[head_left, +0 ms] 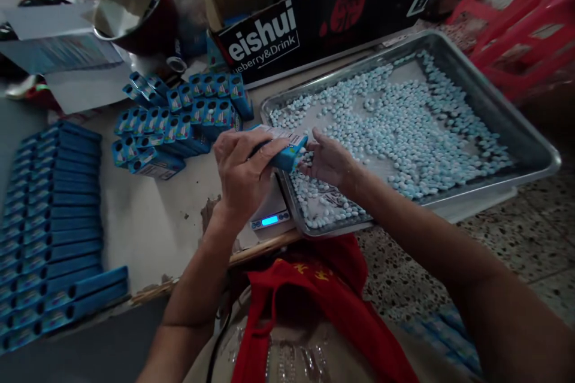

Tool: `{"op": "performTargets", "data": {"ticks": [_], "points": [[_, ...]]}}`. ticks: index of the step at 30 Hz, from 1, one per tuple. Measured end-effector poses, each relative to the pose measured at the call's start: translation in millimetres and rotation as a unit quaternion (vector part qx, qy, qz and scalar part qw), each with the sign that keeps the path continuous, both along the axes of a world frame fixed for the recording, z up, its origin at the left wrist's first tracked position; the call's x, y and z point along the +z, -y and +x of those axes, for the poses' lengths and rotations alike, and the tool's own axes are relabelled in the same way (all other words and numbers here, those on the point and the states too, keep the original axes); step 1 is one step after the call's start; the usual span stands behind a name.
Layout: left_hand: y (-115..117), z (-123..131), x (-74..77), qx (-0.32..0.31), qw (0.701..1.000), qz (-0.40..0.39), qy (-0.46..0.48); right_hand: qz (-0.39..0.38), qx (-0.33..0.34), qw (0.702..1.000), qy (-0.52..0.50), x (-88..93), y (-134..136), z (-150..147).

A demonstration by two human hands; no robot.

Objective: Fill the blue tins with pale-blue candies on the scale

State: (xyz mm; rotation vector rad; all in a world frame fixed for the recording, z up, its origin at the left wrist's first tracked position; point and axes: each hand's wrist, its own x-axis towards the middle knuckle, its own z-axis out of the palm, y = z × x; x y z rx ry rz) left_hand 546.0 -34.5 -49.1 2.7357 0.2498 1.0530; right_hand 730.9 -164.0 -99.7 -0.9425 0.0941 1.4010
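Red apron (pixel 296 284) lies nearest to the camera, over a light garment, on the near side of the metal tray (pixel 530 146). One blue box (pixel 287 158) is held just above the left edge of this tray, tilted, with its end directed to the right. The left hand (pixel 242 161) grips this box, with the thumb and the fingers wrapped around it. The right hand (pixel 330 158) is half open and cupped close to the end of the box, above the tray; some small pieces are seen between them, but whether the fingers touch the box, I cannot tell. Inside the tray, many small white and pale blue pieces (pixel 395 119) are spread in an uneven layer. Just beside the near left corner of the tray is a scale (pixel 269 221), its display lit in blue. To the left of the tray, a group of blue boxes (pixel 179 114) stands on the table (pixel 157 233), and farther left there are long rows of stacked boxes (pixel 63 209). Behind the tray is a black carton (pixel 305 30) with white letters, and to its far right is a red plastic object (pixel 507 24) with openings.
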Motion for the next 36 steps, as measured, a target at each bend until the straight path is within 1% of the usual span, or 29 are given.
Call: {"op": "performTargets", "data": {"ticks": [2, 3, 5, 6, 8, 11, 13, 15, 16, 18, 21, 23, 26, 29, 32, 34, 36], "points": [[-0.1, 0.9, -9.7, 0.005, 0.999, -0.039, 0.008, -0.032, -0.006, 0.999, -0.024, 0.4, -1.1, -1.6], [-1.1, 1.2, -15.8, 0.013, 0.997, -0.072, 0.006, -0.050, -0.010, 0.998, -0.036, 1.3, -1.4, -2.5], [-3.3, -1.2, -28.4, 0.027, 0.986, -0.165, 0.010, -0.056, -0.012, 0.997, -0.045, 3.1, -1.6, -4.0], [-4.0, -4.7, -34.2, 0.036, 0.975, -0.220, 0.020, -0.054, -0.012, 0.997, -0.045, 3.5, -1.3, -4.6], [-2.9, -16.9, -44.2, 0.057, 0.938, -0.338, 0.053, -0.046, -0.011, 0.998, -0.028, 2.3, 0.0, -5.4], [6.2, -44.1, -55.5, 0.095, 0.860, -0.489, 0.107, -0.038, -0.004, 0.999, 0.022, -3.7, 3.3, -5.1], [15.9, -62.6, -62.4, 0.106, 0.816, -0.553, 0.128, -0.031, 0.009, 0.995, 0.090, -8.7, 6.0, -3.1], [25.9, -77.5, -70.4, 0.108, 0.787, -0.593, 0.130, -0.022, 0.019, 0.987, 0.157, -12.7, 8.2, 0.2], [30.1, -82.9, -75.0, 0.105, 0.779, -0.606, 0.124, -0.019, 0.023, 0.983, 0.182, -13.9, 9.1, 1.9], [35.6, -90.0, -84.7, 0.095, 0.773, -0.617, 0.113, -0.020, 0.032, 0.979, 0.202, -14.5, 10.2, 4.4], [35.6, -95.5, -95.4, 0.073, 0.789, -0.601, 0.101, -0.031, 0.057, 0.975, 0.214, -10.7, 11.5, 5.2], [30.8, -101.9, -95.8, 0.055, 0.812, -0.574, 0.092, -0.045, 0.063, 0.974, 0.211, -6.3, 13.2, 4.9], [19.6, -123.9, -85.4, 0.049, 0.840, -0.533, 0.087, -0.061, 0.049, 0.976, 0.202, 1.4, 19.3, 5.7], [8.3, -156.7, -71.9, 0.096, 0.844, -0.519, 0.101, -0.080, 0.051, 0.970, 0.226, 8.9, 30.6, 6.0], [1.9, -184.0, -66.8, 0.178, 0.829, -0.513, 0.134, -0.102, 0.073, 0.953, 0.277, 17.3, 43.3, 1.1], [1.4, -193.6, -67.5, 0.227, 0.812, -0.513, 0.158, -0.114, 0.090, 0.942, 0.302, 24.2, 48.0, -4.5], [2.3, -196.5, -67.1, 0.250, 0.805, -0.510, 0.173, -0.120, 0.092, 0.937, 0.315, 31.7, 47.1, -9.7]]}}
